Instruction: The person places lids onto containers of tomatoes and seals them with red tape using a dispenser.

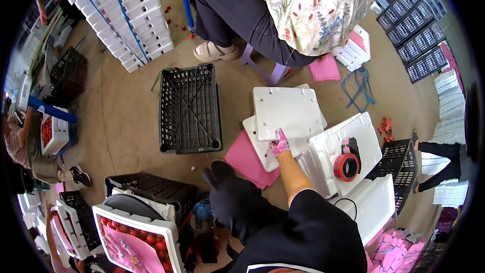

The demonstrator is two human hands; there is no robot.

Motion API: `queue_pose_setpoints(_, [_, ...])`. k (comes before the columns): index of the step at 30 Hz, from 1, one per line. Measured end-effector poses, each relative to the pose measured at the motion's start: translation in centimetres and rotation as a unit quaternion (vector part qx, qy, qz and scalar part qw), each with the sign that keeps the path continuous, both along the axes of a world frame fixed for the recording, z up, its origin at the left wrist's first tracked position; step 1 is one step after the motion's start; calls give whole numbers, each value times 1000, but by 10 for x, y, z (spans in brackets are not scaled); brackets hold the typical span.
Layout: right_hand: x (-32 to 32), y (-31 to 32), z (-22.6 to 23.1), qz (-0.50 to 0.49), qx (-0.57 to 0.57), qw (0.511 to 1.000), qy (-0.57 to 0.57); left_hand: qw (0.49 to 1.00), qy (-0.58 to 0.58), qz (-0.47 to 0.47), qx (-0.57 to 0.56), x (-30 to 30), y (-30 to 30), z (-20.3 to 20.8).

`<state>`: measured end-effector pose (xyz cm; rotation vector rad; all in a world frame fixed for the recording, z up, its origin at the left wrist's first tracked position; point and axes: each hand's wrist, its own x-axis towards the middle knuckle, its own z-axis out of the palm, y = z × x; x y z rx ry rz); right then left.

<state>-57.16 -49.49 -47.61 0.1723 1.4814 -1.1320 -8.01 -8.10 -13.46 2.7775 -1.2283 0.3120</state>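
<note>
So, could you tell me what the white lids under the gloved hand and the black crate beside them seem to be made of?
White lids: likely foam, matte, thick, with punched holes. Black crate: apparently moulded plastic, with a slightly glossy lattice of ribs. The right hand, in a pink patterned glove, rests on the lids.

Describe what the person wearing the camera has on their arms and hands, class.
Only one arm shows clearly. The right hand wears a pink patterned glove, with the forearm bare below it. A loose black short sleeve covers the upper arm. The left hand cannot be made out in this view.
</note>
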Motion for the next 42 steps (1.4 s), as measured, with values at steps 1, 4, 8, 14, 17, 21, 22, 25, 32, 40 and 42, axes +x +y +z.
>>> queue_pose_setpoints(1, [-5,-9,-1,-41,-28,998,-34,999,40,4,-20,5,-7,-14])
queue_pose_setpoints(4, [-7,-11,8,-104,-87,989,-53,996,-16,-3,90,5,-15,0])
queue_pose_setpoints(8, [5,-2,64,-33,-145,979,-137,931,-319,-121,128,30,8,8])
queue_pose_setpoints(14, [58,50,241,29,-145,964,-220,993,-57,25,97,-31,10,23])
queue_pose_setpoints(17, [96,92,341,74,-142,940,-301,996,-72,21,57,-14,29,9])
queue_pose_setpoints(21, [81,127,333,361,-409,838,-1,999,16,24,40,-16,-6,-1])
queue_pose_setpoints(22, [84,129,325,368,-457,810,18,998,-64,0,24,-14,-10,-15])
queue_pose_setpoints(25, [160,151,425,466,-305,800,-225,999,21,3,-41,-8,12,-2])
queue_pose_setpoints(32, [303,212,401,723,-327,606,-62,515,553,-1,-655,-28,121,45])
queue_pose_setpoints(40, [380,243,385,854,-376,356,52,580,467,170,-646,-103,153,9])
queue_pose_setpoints(42, [383,253,379,863,-372,327,97,593,460,180,-636,-102,160,2])
